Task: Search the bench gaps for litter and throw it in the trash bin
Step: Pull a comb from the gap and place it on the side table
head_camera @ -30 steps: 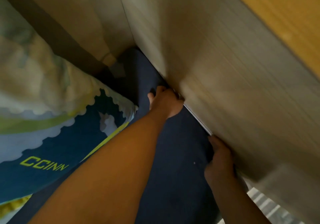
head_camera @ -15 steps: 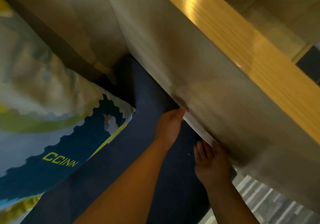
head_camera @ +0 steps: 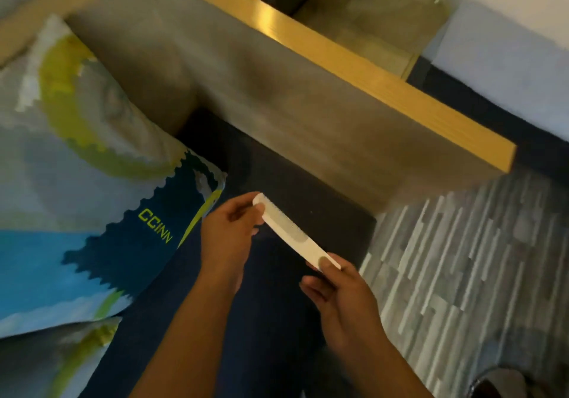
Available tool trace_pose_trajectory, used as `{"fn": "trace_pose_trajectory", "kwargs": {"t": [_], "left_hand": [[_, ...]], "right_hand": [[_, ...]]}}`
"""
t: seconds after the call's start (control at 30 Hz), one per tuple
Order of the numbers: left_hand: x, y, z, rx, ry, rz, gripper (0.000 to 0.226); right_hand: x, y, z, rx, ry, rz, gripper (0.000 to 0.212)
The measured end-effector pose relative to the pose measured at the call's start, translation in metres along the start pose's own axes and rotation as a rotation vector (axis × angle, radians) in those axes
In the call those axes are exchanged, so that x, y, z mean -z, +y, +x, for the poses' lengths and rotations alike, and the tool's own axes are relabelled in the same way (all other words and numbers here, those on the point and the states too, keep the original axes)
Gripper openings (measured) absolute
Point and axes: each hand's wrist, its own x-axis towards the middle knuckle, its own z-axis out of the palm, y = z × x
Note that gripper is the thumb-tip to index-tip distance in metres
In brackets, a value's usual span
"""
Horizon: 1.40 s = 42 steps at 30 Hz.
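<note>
The left hand (head_camera: 228, 231) pinched the upper end of a flat white strip (head_camera: 284, 223), fingers curled round it. The right hand (head_camera: 338, 293) pinched the lower end, with the thumb (head_camera: 324, 262) pressed on the top face. The strip spanned the gap between the two hands and sloped down toward the right hand. Fine teeth ran along its upper edge near the left hand, so it was probably a comb; motion blur prevented a firm identification. A grey patch marked its middle.

The strip was held in the air over the dark blue seat (head_camera: 271, 320), clear of the surface. Both forearms reached in from the bottom edge of the view.

A wooden panel (head_camera: 277, 96) stood behind the seat, capped by a yellow-wood rail (head_camera: 369, 83). The foot of the panel met the seat just beyond the left hand.

A printed pillow (head_camera: 92, 213) marked "CCINN" lay on the seat to the left, near the left hand. A grey striped floor (head_camera: 462, 259) lay to the right of the seat.
</note>
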Motion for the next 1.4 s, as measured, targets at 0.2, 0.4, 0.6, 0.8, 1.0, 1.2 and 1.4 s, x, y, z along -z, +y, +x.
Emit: {"fn": "trace_pose_trajectory", "kwargs": {"t": [0.2, 0.4, 0.6, 0.8, 1.0, 1.2, 1.4], "left_hand": [[-0.014, 0.031, -0.077, -0.069, -0.213, 0.048, 0.016], [-0.052, 0.055, -0.184, -0.107, -0.572, 0.251, 0.007], [-0.106, 0.047, -0.292, -0.039, -0.990, 0.379, 0.021], [-0.157, 0.010, -0.388, -0.136, -1.220, 0.469, 0.031], [-0.216, -0.029, -0.475, -0.195, -1.480, 0.660, 0.041], [-0.286, -0.085, -0.548, -0.139, -1.477, 0.824, 0.030], [-0.370, -0.133, -0.575, -0.366, -1.403, 0.862, 0.017]], "right_hand": [[0.043, 0.029, -0.092, 0.056, 0.055, 0.109, 0.008], [0.095, 0.023, -0.178, 0.162, 0.125, 0.191, 0.014], [0.179, -0.004, -0.251, 0.322, 0.190, 0.366, 0.007], [0.278, -0.002, -0.301, 0.466, 0.438, 0.252, 0.017], [0.416, -0.001, -0.327, 0.584, 0.713, 0.488, 0.015], [0.546, -0.009, -0.331, 0.581, 0.892, 0.489, 0.019], [0.654, -0.033, -0.312, 0.494, 0.831, 0.469, 0.016]]}}
